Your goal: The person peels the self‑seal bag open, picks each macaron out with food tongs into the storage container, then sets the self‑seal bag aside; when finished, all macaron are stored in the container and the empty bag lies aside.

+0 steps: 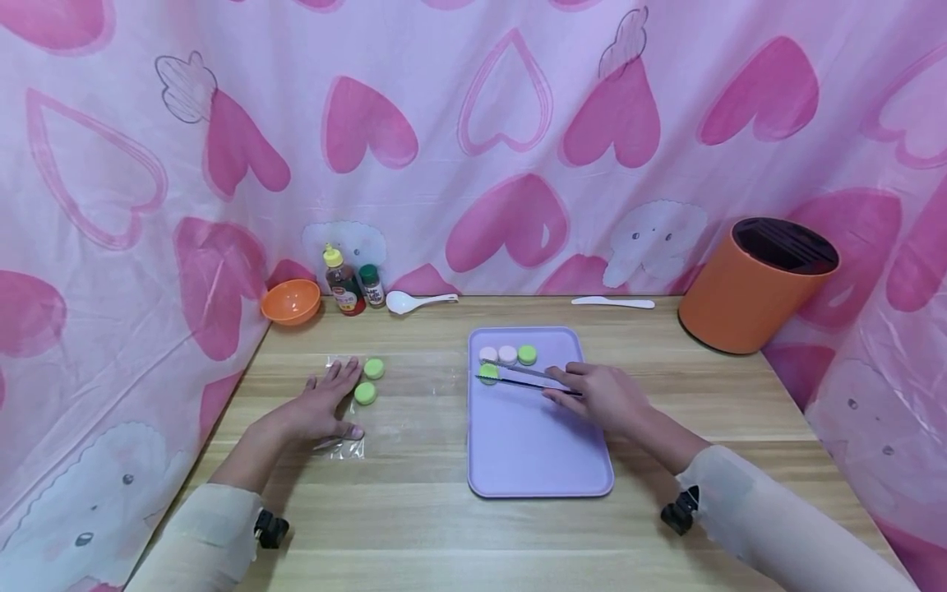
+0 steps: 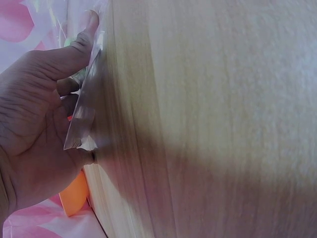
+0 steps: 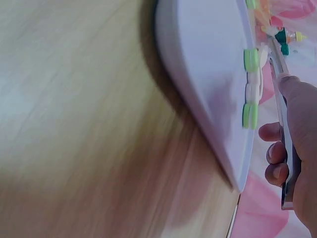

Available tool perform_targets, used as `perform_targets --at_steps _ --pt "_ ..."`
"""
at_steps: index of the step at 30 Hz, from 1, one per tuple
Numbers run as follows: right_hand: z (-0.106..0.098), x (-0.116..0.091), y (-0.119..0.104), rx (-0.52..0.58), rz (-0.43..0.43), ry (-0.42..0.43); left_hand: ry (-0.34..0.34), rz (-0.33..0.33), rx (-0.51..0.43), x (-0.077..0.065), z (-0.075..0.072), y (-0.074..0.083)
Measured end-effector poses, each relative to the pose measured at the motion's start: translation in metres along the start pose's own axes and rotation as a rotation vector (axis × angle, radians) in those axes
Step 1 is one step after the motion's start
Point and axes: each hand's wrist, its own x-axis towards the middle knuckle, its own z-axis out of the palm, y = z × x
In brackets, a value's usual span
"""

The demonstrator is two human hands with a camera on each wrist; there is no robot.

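Observation:
My right hand (image 1: pixel 602 395) holds a pair of metal tongs (image 1: pixel 528 379) over the lilac tray (image 1: pixel 540 452). The tips of the tongs stand apart around a green macaron (image 1: pixel 489 374) at the tray's left side. Just behind it lie two pale pink macarons (image 1: pixel 507 355) and another green macaron (image 1: pixel 527 354) in a row. My left hand (image 1: pixel 321 404) rests with spread fingers on a clear plastic bag (image 1: pixel 348 449), whose edge shows under the thumb in the left wrist view. Two green macarons (image 1: pixel 366 393) lie on the plastic beside its fingertips.
Along the back stand an orange bowl (image 1: pixel 292 302), a sauce bottle (image 1: pixel 344 285) with a yellow cap and a green-capped jar (image 1: pixel 372 287). A white spoon (image 1: pixel 418 302), a white knife (image 1: pixel 612 302) and an orange knife block (image 1: pixel 755 288) are further right. A pink heart-print curtain encloses the table.

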Motion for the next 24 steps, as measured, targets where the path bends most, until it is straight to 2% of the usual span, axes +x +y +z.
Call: perform_targets --at_steps 8,24 --pt "0.006 0.016 -0.015 -0.019 -0.132 0.029 0.004 -0.002 0.012 0.000 0.000 0.000" --pt "0.024 0.056 -0.048 0.005 -0.231 0.000 0.003 0.004 0.012 0.003 0.001 -0.005"
